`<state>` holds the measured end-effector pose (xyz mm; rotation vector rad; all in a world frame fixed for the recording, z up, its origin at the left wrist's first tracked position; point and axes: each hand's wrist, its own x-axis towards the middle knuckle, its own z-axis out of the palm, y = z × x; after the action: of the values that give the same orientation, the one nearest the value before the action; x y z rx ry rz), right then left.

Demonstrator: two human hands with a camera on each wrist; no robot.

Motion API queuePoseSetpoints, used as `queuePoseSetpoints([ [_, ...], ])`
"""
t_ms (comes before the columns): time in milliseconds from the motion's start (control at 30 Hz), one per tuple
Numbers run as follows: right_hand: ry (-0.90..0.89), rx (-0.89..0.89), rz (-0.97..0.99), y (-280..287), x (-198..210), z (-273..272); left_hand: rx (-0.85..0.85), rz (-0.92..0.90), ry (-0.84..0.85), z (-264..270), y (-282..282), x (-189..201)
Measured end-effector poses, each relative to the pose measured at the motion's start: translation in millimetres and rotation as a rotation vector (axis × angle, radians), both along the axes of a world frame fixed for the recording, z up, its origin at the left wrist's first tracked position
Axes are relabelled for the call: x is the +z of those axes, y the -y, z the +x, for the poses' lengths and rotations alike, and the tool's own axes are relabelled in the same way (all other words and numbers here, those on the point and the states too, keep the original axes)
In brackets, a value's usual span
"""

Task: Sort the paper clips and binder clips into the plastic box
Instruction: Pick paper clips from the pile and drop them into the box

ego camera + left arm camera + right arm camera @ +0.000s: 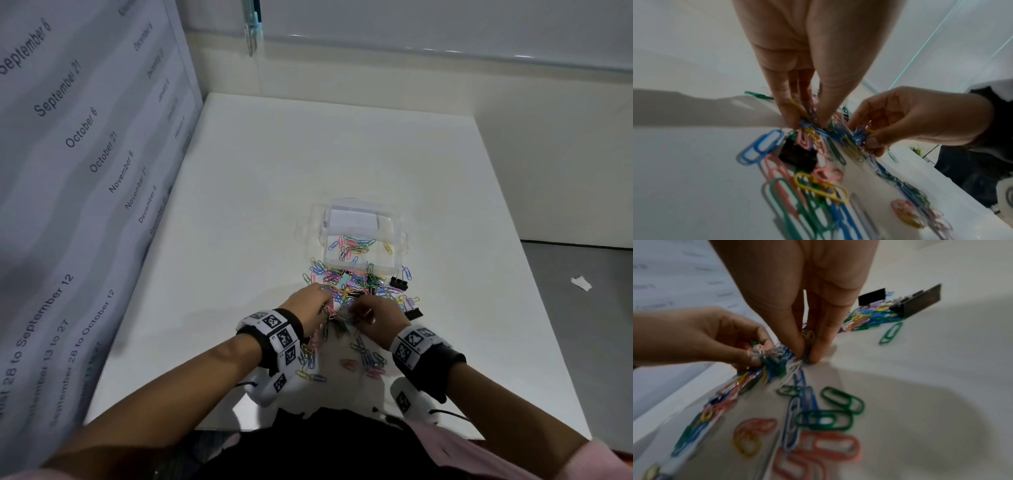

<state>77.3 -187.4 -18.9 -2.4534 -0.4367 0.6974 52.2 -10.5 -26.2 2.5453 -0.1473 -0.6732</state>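
Observation:
A clear plastic box (400, 224) stands on the white table (239, 205) with several coloured paper clips (352, 245) inside. In front of it lies a heap of paper clips (346, 282), and more clips (370, 359) lie scattered between my wrists. Black binder clips (399, 282) sit at the heap's right edge; another binder clip (797, 154) lies under my left hand. My left hand (317, 303) pinches a bunch of paper clips (807, 116) with thumb and fingertips. My right hand (371, 313) pinches its own bunch of clips (807, 344) right beside it, fingertips down on the table.
A large printed calendar sheet (68, 171) leans along the table's left side. A white wall (376, 61) stands behind the table. A scrap of white paper (581, 283) lies on the grey floor at the right. The table's front edge (239, 426) is close to my body.

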Motion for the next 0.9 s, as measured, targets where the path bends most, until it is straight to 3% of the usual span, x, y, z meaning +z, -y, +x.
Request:
queuePoseSetpoints([
  [233,0.015,-0.079,0.011,15.3,9.9,6.6,0.218,-0.201,-0.099,7.1,-11.8,1.3],
  [367,-0.005,-0.103,-0.009,20.8,12.5,10.0,0.462,-0.505,-0.288,12.3,-15.7,2.5],
  [467,-0.08,-0.04,-0.059,19.0,9.9,8.3,0.53,-0.628,-0.315,21.2,-15.4,9.8],
  [600,-0.017,0.103,-0.121,8.9,3.9,-1.8,0.613,-0.79,-0.303,38.6,-9.0,23.0],
  [900,-0.031,0.059,-0.084,6.5,16.3,7.3,0.701,-0.881,-0.28,73.2,7.7,45.0],
])
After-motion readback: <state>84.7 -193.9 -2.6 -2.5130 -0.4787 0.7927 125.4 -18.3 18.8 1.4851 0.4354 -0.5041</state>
